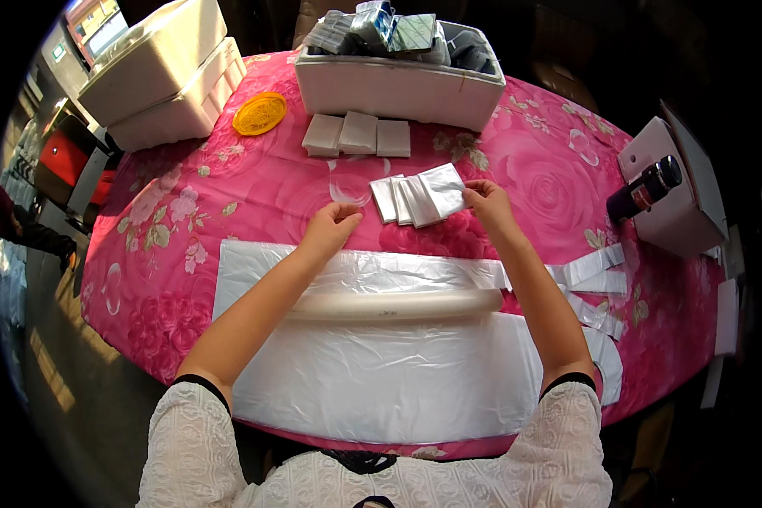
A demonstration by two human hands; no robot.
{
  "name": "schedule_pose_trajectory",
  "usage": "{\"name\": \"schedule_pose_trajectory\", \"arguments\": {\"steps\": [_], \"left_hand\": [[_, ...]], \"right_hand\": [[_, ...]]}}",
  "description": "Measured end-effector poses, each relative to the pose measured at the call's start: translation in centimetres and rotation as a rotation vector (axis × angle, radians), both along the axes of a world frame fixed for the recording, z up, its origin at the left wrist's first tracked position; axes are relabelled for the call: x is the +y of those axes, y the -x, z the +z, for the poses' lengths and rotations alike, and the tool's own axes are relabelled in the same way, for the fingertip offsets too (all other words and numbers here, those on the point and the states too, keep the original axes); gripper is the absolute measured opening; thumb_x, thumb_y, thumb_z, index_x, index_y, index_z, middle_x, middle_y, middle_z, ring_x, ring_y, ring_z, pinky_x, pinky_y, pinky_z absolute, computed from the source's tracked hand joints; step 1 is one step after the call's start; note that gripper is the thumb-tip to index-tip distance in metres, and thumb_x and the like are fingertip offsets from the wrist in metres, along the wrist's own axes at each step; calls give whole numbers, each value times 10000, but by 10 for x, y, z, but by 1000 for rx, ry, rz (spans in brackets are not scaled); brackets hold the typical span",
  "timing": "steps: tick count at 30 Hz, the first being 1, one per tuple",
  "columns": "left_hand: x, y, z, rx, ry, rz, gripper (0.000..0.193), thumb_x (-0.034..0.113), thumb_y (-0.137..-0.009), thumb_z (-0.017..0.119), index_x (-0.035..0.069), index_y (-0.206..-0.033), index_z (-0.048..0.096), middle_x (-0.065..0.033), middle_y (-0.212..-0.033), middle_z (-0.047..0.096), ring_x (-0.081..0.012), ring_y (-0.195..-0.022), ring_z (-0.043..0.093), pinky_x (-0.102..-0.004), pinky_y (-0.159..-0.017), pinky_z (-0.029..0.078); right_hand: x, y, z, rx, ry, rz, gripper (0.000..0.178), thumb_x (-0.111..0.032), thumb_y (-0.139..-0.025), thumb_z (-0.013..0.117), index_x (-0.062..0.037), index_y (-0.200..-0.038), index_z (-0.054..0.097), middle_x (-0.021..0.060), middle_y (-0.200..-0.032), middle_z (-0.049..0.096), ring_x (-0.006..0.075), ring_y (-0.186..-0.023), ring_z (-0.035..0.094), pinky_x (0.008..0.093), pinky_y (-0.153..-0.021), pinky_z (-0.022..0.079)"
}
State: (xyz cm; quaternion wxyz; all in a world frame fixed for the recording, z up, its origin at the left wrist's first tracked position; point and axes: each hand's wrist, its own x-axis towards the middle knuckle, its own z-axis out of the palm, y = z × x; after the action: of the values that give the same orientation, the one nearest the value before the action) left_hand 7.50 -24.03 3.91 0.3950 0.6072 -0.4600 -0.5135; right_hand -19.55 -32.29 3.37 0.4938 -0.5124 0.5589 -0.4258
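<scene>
So the right hand point(488, 201) is pinching the right-hand edge of the fanned packets point(436, 191), thumb and fingers closed down at the end packet. Those are flat, folded, whitish clear plastic, about four overlapping, lying mid-tabletop point(559, 173) just beyond the big sheet. The left hand point(332, 227) is off to their left, not touching them, thumb and fingertips slightly apart with nothing I can see between them. Its palm side is hidden, fwiw.

Progress-wise, I'd call it partway. Three flat packets point(360, 134) sit side by side up by the white foam box point(398, 90), and I'd guess those are sorted already. The foam box is piled with wrapped bundles point(398, 32), which look finished to me, but I can't tell what's inside them. The fanned ones aren't squared up into a stack yet, so that bit looks left to do.

Closer in, the plastic sheet point(381, 377) lies spread flat with a pale roll point(398, 306) across it, under the forearms, and neither hand is on them. Silvery plastic strips point(597, 267) lie loose to the right, no order to them that I can see. How many rounds remain, no clue from this view.
</scene>
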Motion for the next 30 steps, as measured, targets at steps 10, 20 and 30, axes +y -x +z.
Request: {"name": "schedule_pose_trajectory", "arguments": {"steps": [10, 20, 30], "left_hand": [[-28, 66, -26, 46, 238, -10, 415, 133, -793, 594, -44, -1152, 483, -181, -1135, 536, -234, -1077, 532, -314, -874, 453], [-56, 97, -12, 210, -76, 155, 513, 230, -805, 624, -66, -1181, 439, -162, -1142, 547, -224, -1007, 556, -322, -832, 454], [-59, 116, -11, -217, 224, -30, 357, 250, -804, 620, -40, -1006, 568, -143, -906, 637, -232, -819, 615, -324, -729, 470]], "right_hand": [[-13, -2, -9, 592, 14, 108, 422, -182, -622, 715, -7, -991, 606, 92, -793, 644, 194, -672, 620, 308, -579, 483], [-13, -2, -17, 620, 58, 140, 454, -124, -662, 720, -15, -1079, 576, 70, -793, 631, 140, -691, 588, 268, -612, 463], [6, -8, -12, 93, 172, 189, 560, -41, -726, 661, 19, -1232, 428, 125, -1111, 559, 180, -996, 553, 307, -829, 457]]}}
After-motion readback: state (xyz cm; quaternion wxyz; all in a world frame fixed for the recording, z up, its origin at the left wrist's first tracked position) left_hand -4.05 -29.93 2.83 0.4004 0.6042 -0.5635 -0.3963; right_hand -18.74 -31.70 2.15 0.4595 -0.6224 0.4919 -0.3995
